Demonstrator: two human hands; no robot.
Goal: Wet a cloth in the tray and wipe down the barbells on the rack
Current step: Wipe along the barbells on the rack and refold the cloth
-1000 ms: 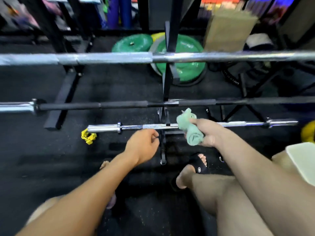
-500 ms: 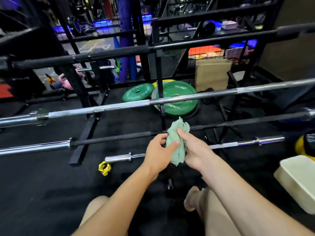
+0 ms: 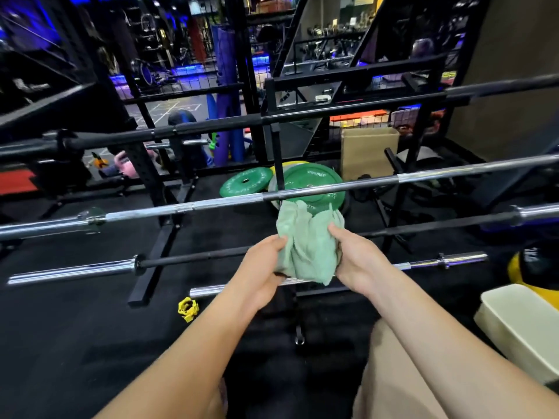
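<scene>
1. A second ago you were crouching at the lowest bar, your right hand (image 3: 357, 261) alone gripping the rolled pale green cloth (image 3: 305, 246) and your left hand (image 3: 260, 267) reaching at the short chrome bar (image 3: 435, 263). Now both hands are on the cloth and your view is lifting toward the upper bars.
2. The cloth is opening out: it is looking wider and looser than half a second ago, when it was a tight bunch pinched between the two hands.
3. Reading that for the task: you are likely spreading or refolding the cloth to get a fresh face before the next bar. No bar is being touched right now; the wipe itself is paused.
4. Left hand: fingers are curling round the cloth's left edge, gripping it from the side.
5. Right hand: thumb is lying on the front of the cloth, fingers are wrapping behind its right edge, holding it too.
6. The cloth is hanging in the air between your hands, its top reaching just under the long silver steel barbell (image 3: 332, 189), in front of the black-shafted barbell (image 3: 193, 257). Touching either one: cannot tell.
7. The cream rectangular plastic tray (image 3: 520, 325) is sitting on the black rubber floor (image 3: 60, 328) at your right, well apart from the cloth.
</scene>
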